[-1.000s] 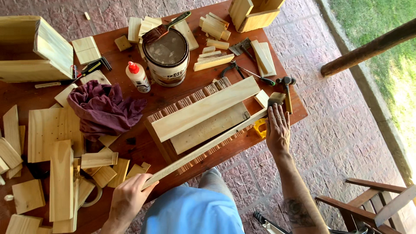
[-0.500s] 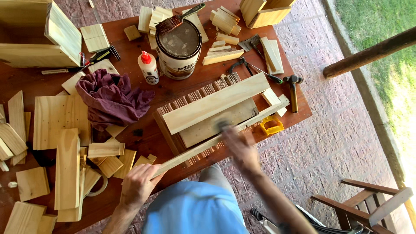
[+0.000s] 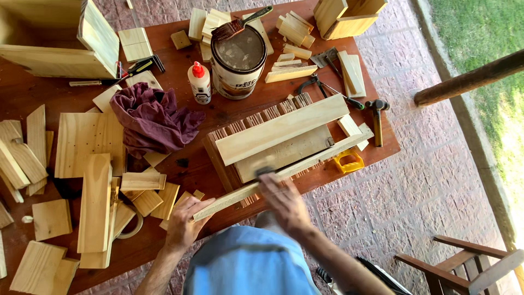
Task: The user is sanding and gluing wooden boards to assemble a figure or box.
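My left hand grips the near end of a long wooden strip, which runs diagonally from the lower middle of the frame up to the right edge of the table. My fingers curl around its end. My right hand rests on the strip near its middle, fingers closed over something dark and small; it is blurred, so I cannot tell what it is.

The strip looks light, stiff and dry, thin enough that I judge it would flex or snap if pressed hard mid-span. It lies across two wider boards stacked at centre, so it is propped there. Holding the end and bearing down near the propped part seems the safest grip. A yellow tool sits just beneath its far half.
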